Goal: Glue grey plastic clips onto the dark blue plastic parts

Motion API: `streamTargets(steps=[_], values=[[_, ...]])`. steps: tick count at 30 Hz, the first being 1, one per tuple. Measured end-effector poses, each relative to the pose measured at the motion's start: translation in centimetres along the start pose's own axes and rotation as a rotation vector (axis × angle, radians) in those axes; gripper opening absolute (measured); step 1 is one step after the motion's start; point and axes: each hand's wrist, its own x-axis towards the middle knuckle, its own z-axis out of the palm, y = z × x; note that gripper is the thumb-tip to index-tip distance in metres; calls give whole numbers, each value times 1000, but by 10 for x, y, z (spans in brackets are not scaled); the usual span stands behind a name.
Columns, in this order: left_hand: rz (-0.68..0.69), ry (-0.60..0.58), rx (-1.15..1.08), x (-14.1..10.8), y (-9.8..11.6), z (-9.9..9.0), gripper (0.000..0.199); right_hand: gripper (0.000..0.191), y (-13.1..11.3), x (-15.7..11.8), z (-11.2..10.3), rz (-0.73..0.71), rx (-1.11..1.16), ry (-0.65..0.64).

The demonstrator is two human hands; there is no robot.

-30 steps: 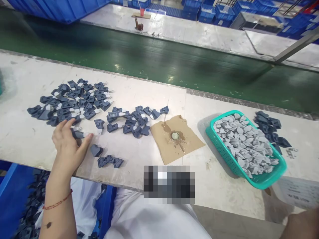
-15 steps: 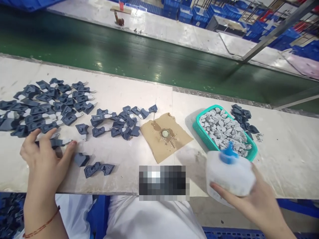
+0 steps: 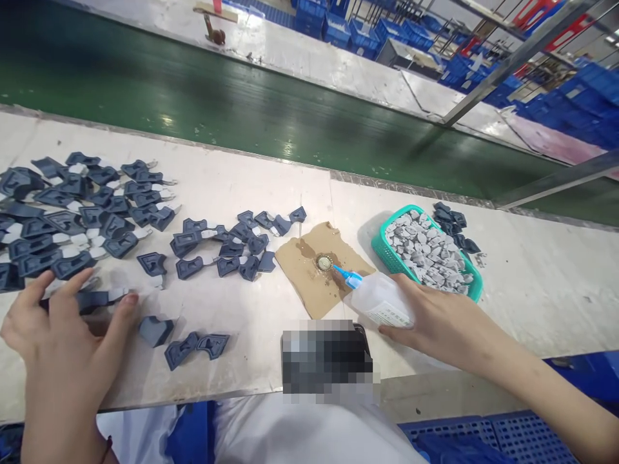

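My right hand (image 3: 425,316) grips a translucent white bottle (image 3: 382,298), tilted so that its blue nozzle (image 3: 349,277) points left at a small round cap (image 3: 324,262). The cap lies on a stained piece of brown cardboard (image 3: 309,290). On the left, my left hand (image 3: 72,328) rests with its fingers spread over a dark blue-grey part (image 3: 91,300) that has a light tab. Many similar dark parts (image 3: 62,222) lie around and beyond that hand. A green basket (image 3: 394,261) full of grey-white pieces stands just beyond my right hand.
Near the table's front edge lies a pixelated dark object (image 3: 324,357). More dark parts (image 3: 452,222) sit behind the basket. A green conveyor belt (image 3: 242,122) runs beyond the table, with blue crates (image 3: 362,38) farther back and a metal post (image 3: 512,64) at the right.
My right hand has brought the bottle left and tipped it from upright, its nozzle now at the cap. My left hand stays over the same part. The whole view has shifted slightly.
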Motion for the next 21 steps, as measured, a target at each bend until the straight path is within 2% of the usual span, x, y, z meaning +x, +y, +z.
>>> streamTargets(steps=[2, 4, 8, 14, 19, 21], values=[[-83, -8, -9, -2, 4, -1, 79, 46, -5, 3, -8, 17, -25, -37], [-108, -1, -23, -3, 8, -2, 77, 48, -9, 4, -15, 28, -41, -54], [-37, 44, -25, -4, 9, -2, 75, 34, -14, 2, -25, 11, -36, -33], [28, 59, -49, -2, 2, 0, 76, 17, -12, 0, -20, -38, -20, 65], [-68, 19, -14, 3, -8, 3, 82, 42, -4, 2, -10, 16, 27, 9], [-24, 48, -9, 4, -15, 6, 82, 51, 2, 0, -2, 17, 93, 46]])
